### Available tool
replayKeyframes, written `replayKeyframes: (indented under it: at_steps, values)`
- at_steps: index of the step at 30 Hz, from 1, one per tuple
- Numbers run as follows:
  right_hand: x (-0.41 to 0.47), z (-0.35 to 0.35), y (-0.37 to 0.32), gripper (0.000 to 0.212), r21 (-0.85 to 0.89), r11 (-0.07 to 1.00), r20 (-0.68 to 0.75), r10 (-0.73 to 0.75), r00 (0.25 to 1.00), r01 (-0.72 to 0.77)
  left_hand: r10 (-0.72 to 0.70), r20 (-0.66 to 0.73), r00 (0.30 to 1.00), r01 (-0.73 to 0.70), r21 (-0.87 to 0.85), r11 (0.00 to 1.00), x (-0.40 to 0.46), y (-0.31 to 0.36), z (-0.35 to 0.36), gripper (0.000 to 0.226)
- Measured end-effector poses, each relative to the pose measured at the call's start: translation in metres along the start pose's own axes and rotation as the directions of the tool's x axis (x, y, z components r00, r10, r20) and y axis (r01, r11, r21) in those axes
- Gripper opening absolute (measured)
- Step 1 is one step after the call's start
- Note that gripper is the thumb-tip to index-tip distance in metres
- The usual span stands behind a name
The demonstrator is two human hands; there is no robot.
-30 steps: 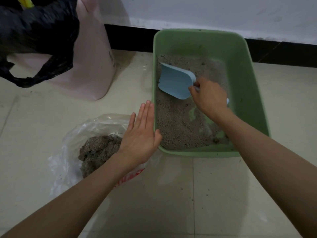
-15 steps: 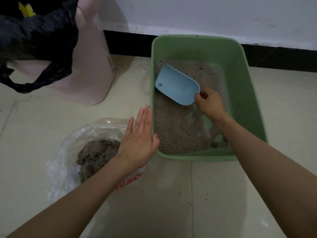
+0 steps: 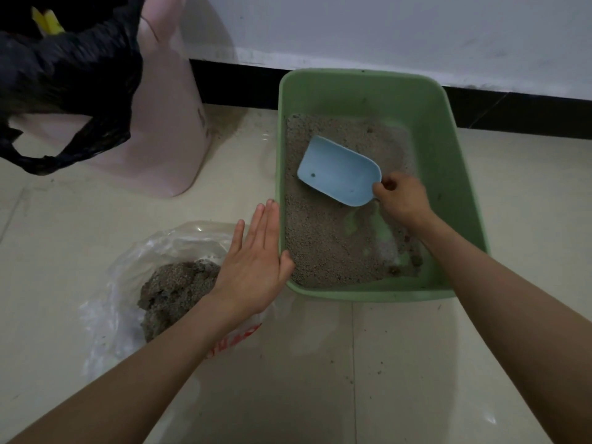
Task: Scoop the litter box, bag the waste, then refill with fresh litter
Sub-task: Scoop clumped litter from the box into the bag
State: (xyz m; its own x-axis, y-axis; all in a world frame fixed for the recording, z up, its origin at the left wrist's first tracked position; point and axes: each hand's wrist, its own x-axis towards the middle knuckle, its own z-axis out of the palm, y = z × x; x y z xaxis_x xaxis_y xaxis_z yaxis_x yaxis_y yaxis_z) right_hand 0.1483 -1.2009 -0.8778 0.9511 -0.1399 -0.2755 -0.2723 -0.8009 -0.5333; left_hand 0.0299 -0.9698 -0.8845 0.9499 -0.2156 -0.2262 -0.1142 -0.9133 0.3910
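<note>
At upper left of the frame, a black bag hangs over a pink bin; thin film, probably limp and light, not in use at this moment.

Lower left: clear plastic bag lies open on the tiled floor, with a mound of scooped waste inside. Judgement: the film is soft and slippery, and the load is dense for its size, so the bag should be gathered at the mouth and supported underneath when lifted; a one-point pull may tear it.

Centre left: left hand is flat, fingers straight and together, thumb out. It holds nothing. It sits just beside the left wall of the litter box, thumb at or over the rim near the lower left corner; whether it presses the wall I cannot tell.

Centre to right: litter box is green, rigid plastic, against the wall at upper right. Litter covers most of the floor of the box; bare green patches show at lower middle. Granules are loose and will pour or spill off a tilted blade.

Scoop is pale blue, stiff and light, its blade over the litter in the upper middle of the box, open face up, apparently empty. Right hand is curled round its handle at the blade's right end; handle itself is hidden by the fingers.
</note>
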Motion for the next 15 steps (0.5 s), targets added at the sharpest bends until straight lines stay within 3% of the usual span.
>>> replayKeyframes:
  at_steps: [8, 15]
  values:
    - [-0.0019, 0.0021, 0.0024, 0.021, -0.078, 0.996, -0.009, -0.039, 0.999, 0.039, -0.005, 0.007, 1.000, 0.005, 0.008, 1.000, 0.0004, -0.0008, 0.0009, 0.072]
    - [-0.0033, 0.0100, -0.0057, 0.014, -0.004, 0.999, 0.017, -0.051, 0.999, 0.051, -0.009, 0.025, 1.000, 0.008, 0.018, 1.000, 0.0005, -0.0005, -0.0006, 0.069]
